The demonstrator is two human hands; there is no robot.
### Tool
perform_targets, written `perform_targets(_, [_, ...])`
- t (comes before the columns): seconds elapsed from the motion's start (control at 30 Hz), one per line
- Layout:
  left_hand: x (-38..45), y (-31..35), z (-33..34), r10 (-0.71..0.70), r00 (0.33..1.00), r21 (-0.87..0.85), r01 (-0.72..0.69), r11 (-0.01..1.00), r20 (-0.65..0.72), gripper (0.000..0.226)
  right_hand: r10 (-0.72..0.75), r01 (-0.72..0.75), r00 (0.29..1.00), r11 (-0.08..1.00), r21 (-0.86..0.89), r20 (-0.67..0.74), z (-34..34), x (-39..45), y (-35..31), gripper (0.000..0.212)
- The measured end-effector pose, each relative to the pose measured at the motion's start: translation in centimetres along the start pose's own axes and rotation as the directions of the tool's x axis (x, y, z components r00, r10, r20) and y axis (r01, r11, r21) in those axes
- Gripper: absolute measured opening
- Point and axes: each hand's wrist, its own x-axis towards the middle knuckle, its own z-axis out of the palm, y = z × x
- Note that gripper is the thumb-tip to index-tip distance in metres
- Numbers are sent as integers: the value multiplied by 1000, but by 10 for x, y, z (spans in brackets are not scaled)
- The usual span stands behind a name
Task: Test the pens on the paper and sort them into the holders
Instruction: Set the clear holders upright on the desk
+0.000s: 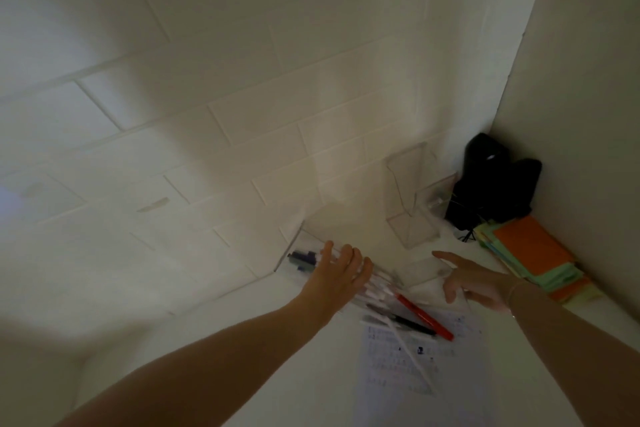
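Left hand: fingers spread, grip released, over pens in tipped clear holder.
Right hand: grip released, beside paper.

The view was dim and murky, with a greenish-grey cast over the whole scene. A pale bluish patch of light fell on the tiled wall at the far left, and fainter soft patches lay across its middle. The right-hand corner was darkest, where a black object showed only one small glint. Both forearms lay in shadow. Motion blur smeared the left hand and the pens beside it. Grout lines bowed and fanned outward with the wide-angle lens. Print on the paper was too soft to read.
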Motion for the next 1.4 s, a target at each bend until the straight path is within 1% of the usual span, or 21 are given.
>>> perform_targets(0.13, [8,-6,-1,-38,997,57,42,997,-73,88,-21,21,1000,1000,-12,11,1,-1,-4,88])
perform_targets(0.27, [11,-12,-4,-20,998,119,26,993,-57,90,-37,37,999,999,-16,2,1,2,-7,87])
perform_targets(0.37, [8,-15,-13,14,1000,162,-9,987,-25,74,-35,34,999,999,-36,-5,1,5,-8,86])
perform_targets(0.47, [6,-15,-24,62,998,335,-57,940,-7,64,-50,49,998,998,-46,-26,2,6,-9,88])
perform_targets(0.5, [5,-15,-26,65,998,373,-66,926,15,64,-59,57,998,997,-55,-28,2,6,-9,90])
perform_targets(0.53, [5,-16,-28,47,999,368,-52,928,22,66,-69,67,997,996,-63,-30,2,6,-9,91])
perform_targets(0.6, [5,-17,-31,-15,999,298,0,954,50,72,-84,81,996,994,-77,-34,2,6,-8,93])
perform_targets(0.7, [6,-11,-33,-61,994,323,30,946,86,86,-114,112,993,987,-116,-17,2,5,-8,96])
perform_targets(0.77, [6,-7,-37,-60,994,359,24,933,91,87,-137,135,991,972,-191,1,3,6,-7,88])
perform_targets(0.8, [6,-6,-40,-59,992,364,13,931,115,89,-163,158,987,967,-201,-9,4,6,-7,83])
perform_targets(0.83, [5,-4,-43,-43,988,361,-13,933,147,94,-179,171,983,971,-165,-33,3,9,-5,84])
perform_targets(0.87, [4,-4,-47,-27,980,359,-46,932,197,102,-181,174,982,979,-105,-59,1,12,-3,91])
perform_targets(0.93, [4,-3,-56,23,969,417,-127,900,245,112,-194,188,976,980,-59,-104,-1,16,2,98])
perform_targets(0.97, [6,-1,-61,69,964,465,-186,865,257,111,-206,201,971,978,-53,-120,-2,18,4,97])
perform_targets(1.03, [9,1,-72,185,951,539,-294,789,247,98,-242,242,960,970,-16,-138,-2,19,5,95])
perform_targets(1.07, [11,1,-79,227,945,566,-322,759,235,92,-254,255,956,967,-6,-146,-2,20,6,94])
perform_targets(1.13, [12,1,-86,251,938,582,-346,736,240,91,-265,270,952,963,14,-155,-2,20,6,88])
perform_targets(1.2, [12,1,-83,208,944,582,-323,747,257,98,-279,289,947,957,37,-160,-1,19,6,81])
perform_targets(1.27, [12,1,-75,150,957,579,-269,770,247,100,-285,297,944,954,47,-166,-2,18,5,80])
perform_targets(1.33, [14,-1,-73,107,976,573,-199,795,191,94,-285,298,943,953,57,-172,-2,17,3,82])
perform_targets(1.4, [16,-4,-66,103,988,530,-149,835,116,85,-275,294,943,952,83,-188,-2,13,0,82])
